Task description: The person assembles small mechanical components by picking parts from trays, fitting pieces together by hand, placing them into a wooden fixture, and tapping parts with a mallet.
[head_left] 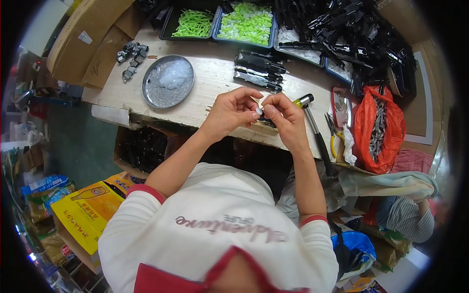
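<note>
My left hand (231, 116) is over the table's front edge, with its thumb and forefinger pinched on a small white round piece (259, 111). Close against it, my right hand (288, 119) has its thumb and fingertips pressed together; a bit of something dark shows there, too small to name. Just beyond the hands, several black plastic parts (259, 71) lie side by side in a row. To the right of my right hand rests a hammer (316, 128) with a yellow-and-black head.
A round metal plate (145, 90) holds translucent white bits. Trays of green strips (194, 23) and green-and-white pieces (245, 22) stand at the back. Black parts (347, 34) are heaped back right. Pliers (333, 132) and a red bag (364, 129) of grey pieces lie right.
</note>
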`<state>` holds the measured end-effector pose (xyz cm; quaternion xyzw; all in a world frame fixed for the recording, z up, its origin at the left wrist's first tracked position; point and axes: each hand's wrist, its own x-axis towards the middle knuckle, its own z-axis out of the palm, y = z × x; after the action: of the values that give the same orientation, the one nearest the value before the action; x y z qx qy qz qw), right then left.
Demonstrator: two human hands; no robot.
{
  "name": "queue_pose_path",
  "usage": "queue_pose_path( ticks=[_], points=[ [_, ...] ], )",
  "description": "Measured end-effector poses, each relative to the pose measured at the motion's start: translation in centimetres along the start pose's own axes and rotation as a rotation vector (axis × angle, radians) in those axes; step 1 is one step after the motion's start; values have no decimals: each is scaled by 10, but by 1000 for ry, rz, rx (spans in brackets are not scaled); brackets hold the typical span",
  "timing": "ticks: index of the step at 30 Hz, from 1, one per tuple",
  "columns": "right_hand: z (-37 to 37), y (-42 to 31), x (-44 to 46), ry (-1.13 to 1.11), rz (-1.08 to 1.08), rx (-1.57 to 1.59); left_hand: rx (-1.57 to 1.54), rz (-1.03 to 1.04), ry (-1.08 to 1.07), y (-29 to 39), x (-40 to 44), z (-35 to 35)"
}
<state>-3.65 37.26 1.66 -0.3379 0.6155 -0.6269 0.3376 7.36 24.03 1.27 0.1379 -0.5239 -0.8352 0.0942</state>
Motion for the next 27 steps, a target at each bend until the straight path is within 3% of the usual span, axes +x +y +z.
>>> queue_pose_path(
  ticks=[17,27],
  points=[
    [9,-3,2,16,-22,-73,-9,62,39,-6,-5,-2],
    [15,-1,2,127,-201,-327,-6,84,101,-9,-8,-6]
  ],
)
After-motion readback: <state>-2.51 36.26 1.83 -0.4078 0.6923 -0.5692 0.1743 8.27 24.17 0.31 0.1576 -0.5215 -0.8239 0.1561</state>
